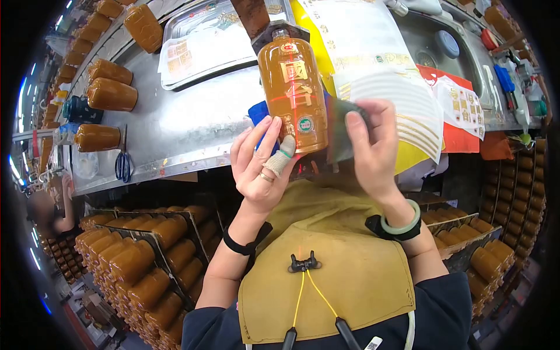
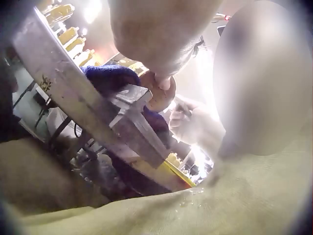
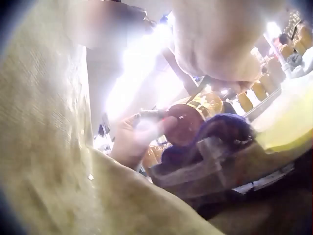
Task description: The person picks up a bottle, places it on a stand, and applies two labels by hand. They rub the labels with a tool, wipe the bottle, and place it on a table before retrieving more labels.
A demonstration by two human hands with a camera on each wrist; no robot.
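Observation:
A brown glazed bottle [image 1: 294, 96] with gold characters and a small round green emblem lies on its side, base towards me. Its neck meets a dark metal holder [image 1: 280, 36]. My left hand [image 1: 259, 169] holds the bottle near its base, with fingers along the left side. The thumb, in a knitted cover [image 1: 280, 156], lies on the bottle's lower face. To the right of the bottle, my right hand [image 1: 376, 143] pinches a thin, dark green flat sheet [image 1: 344, 125], blurred in the head view. A blue cloth [image 1: 257, 114] sits under the bottle.
A metal tray [image 1: 201, 70] with printed sheets stands at back left. Blue-handled scissors [image 1: 122, 166] and several brown bottles [image 1: 112, 94] are at left. White transfer sheets [image 1: 379, 76] lie over yellow card at right, near a sink [image 1: 429, 58]. Racks of bottles [image 1: 131, 256] stand below the bench.

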